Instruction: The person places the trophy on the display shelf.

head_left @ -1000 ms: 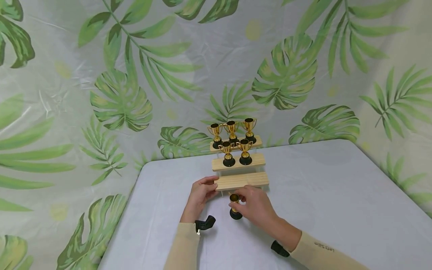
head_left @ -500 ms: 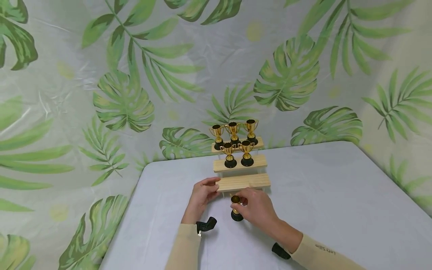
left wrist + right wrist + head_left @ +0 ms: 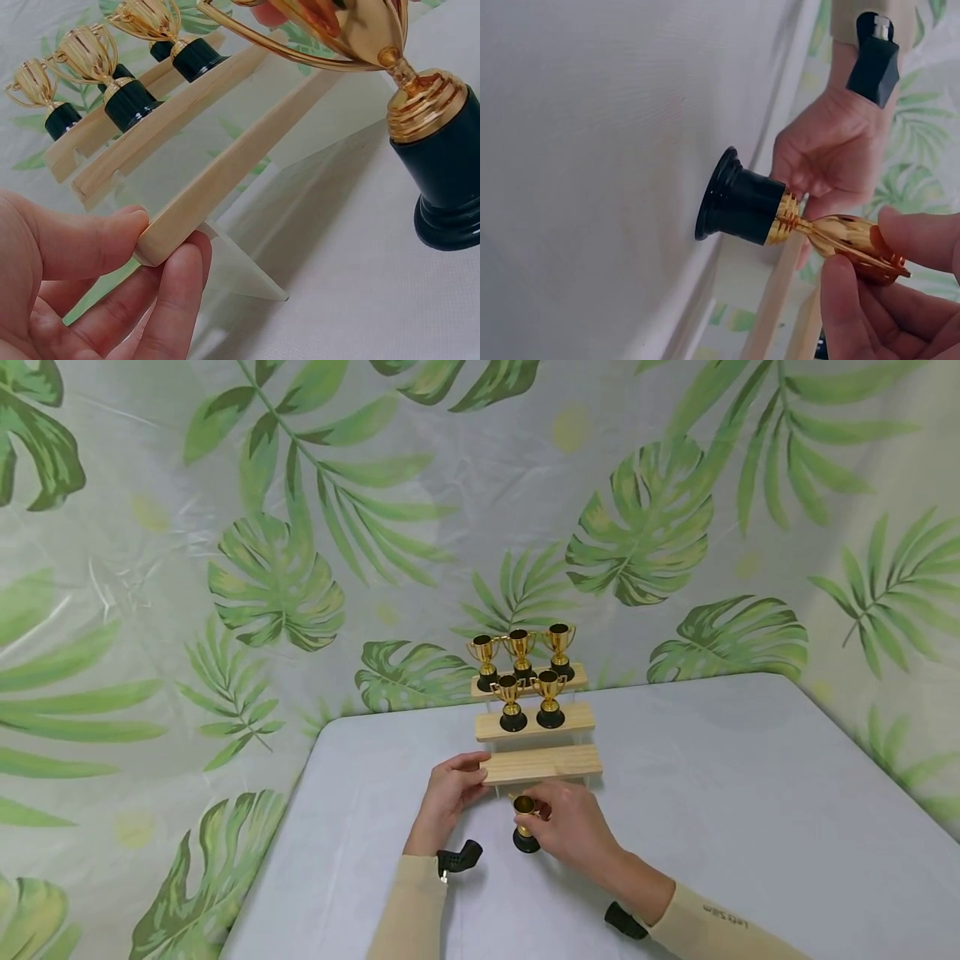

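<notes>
A small gold trophy cup point(image 3: 525, 827) with a black base is held by my right hand point(image 3: 570, 822), in front of the lowest shelf. In the right wrist view, thumb and fingers pinch the cup part of this trophy point(image 3: 855, 236), its base pointing toward the white cloth. My left hand point(image 3: 450, 793) grips the left end of the lowest wooden shelf board point(image 3: 540, 763). The left wrist view shows the thumb on top of that board point(image 3: 202, 195) and fingers beneath. Two trophies point(image 3: 551, 700) stand on the middle board, and three more point(image 3: 560, 652) on the top board.
The three-tier stand has pale wooden boards, like the middle board point(image 3: 487, 727), on translucent supports point(image 3: 247, 262). It stands toward the back of a table with a white cloth point(image 3: 697, 793). A leaf-patterned curtain point(image 3: 495, 485) hangs behind. Each wrist carries a black camera point(image 3: 459, 857).
The view has shifted slightly. Both hands keep their holds on the board and the trophy, with hardly any movement.
</notes>
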The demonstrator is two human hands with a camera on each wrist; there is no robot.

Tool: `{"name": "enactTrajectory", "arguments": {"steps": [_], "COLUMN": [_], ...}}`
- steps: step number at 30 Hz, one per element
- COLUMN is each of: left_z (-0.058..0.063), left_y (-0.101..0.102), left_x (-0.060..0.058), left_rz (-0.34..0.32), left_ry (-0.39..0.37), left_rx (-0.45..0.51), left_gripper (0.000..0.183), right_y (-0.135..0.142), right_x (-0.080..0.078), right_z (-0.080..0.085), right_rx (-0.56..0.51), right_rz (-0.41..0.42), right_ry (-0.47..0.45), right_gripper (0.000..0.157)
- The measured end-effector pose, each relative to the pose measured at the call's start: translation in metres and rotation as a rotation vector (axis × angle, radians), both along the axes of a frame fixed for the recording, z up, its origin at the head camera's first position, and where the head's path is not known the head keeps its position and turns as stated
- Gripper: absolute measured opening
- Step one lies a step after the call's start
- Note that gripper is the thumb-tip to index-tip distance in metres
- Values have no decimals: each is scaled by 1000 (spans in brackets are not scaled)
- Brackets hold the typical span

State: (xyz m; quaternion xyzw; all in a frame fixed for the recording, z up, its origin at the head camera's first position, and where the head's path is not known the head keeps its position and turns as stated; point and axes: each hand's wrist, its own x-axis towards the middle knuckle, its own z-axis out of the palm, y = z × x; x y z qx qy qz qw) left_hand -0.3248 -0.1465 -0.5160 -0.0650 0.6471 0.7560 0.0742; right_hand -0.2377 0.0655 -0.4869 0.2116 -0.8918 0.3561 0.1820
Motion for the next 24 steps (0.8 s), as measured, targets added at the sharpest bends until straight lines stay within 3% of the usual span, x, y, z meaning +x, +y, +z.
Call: {"name": "enactTrajectory", "arguments": {"steps": [24], "left_z": [2], "left_y": [1], "left_x": [1], "left_rz": [-3], "left_ry": [7], "left_rx": [8], "left_gripper": [33], "right_y": [17], "right_x": [5], "right_z": [13], "right_rx": [99], "right_rz": [-8], "right_ry": [-17], "right_gripper": [26]}}
